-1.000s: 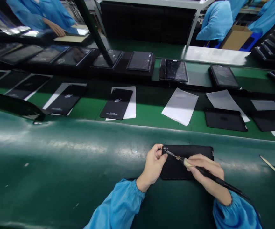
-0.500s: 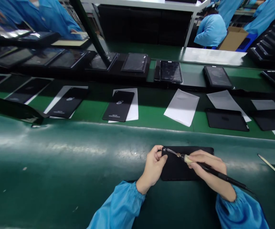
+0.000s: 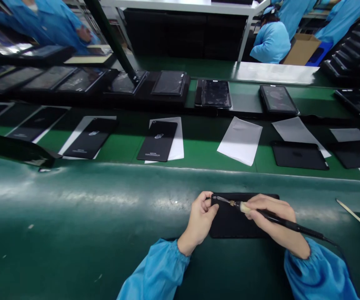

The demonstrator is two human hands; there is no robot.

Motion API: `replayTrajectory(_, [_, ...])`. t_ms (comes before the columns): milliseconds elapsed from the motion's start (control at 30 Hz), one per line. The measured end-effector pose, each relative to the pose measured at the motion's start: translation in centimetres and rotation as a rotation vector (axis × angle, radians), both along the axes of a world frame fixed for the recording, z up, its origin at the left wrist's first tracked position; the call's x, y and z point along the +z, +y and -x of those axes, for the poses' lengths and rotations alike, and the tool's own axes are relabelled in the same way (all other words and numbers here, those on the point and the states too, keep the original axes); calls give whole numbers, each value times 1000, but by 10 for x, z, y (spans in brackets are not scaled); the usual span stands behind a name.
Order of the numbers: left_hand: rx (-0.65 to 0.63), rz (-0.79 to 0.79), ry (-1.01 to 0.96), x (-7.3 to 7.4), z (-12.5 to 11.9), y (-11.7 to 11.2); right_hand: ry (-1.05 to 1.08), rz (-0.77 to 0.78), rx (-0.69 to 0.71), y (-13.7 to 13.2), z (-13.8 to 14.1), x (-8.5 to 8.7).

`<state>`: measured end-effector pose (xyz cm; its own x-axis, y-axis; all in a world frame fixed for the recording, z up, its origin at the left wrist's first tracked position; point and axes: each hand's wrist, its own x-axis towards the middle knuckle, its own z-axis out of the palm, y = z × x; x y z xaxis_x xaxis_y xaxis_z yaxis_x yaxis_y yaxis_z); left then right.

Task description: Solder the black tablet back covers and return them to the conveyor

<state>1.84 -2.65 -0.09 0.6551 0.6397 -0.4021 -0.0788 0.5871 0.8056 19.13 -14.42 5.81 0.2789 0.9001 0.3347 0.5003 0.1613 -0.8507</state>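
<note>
A black tablet back cover [image 3: 230, 223] lies flat on the green bench in front of me. My left hand [image 3: 201, 214] pinches its upper left corner between thumb and fingers. In my right hand [image 3: 270, 214] is a soldering iron [image 3: 280, 220], held like a pen, its cable trailing off past the right sleeve. The iron's metal tip points left and meets the cover near that same corner, close to my left fingertips. What lies right under the tip is too small to make out.
A thin pale stick [image 3: 349, 211] lies to the right. Beyond the bench edge, a green belt [image 3: 198, 143] carries black back covers [image 3: 157, 141] and white sheets [image 3: 241, 141]. Tablets [image 3: 216, 93] line a raised shelf behind it. A slanted dark post [image 3: 109, 37] stands left; people in blue work farther back.
Both hands, the cover and the iron hold nearly the same place; the iron's rear end sits slightly higher. The belt items shift slightly right, the shelf tablets left. A co-worker's hand at upper left has risen.
</note>
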Motion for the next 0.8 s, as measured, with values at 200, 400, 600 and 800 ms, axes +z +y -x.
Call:
replayTrajectory(200, [-4, -7, 2, -1, 0, 1, 22, 0, -15, -7, 5, -9])
replayTrajectory(400, [-3, -7, -5, -2, 1, 1, 11, -9, -10, -2, 7, -11])
replayTrajectory(600, [14, -15, -8, -3, 2, 1, 1, 1, -40, -7, 13, -13])
replayTrajectory(800, [61, -3, 13, -4, 0, 0, 200, 50, -204, -24, 25, -30])
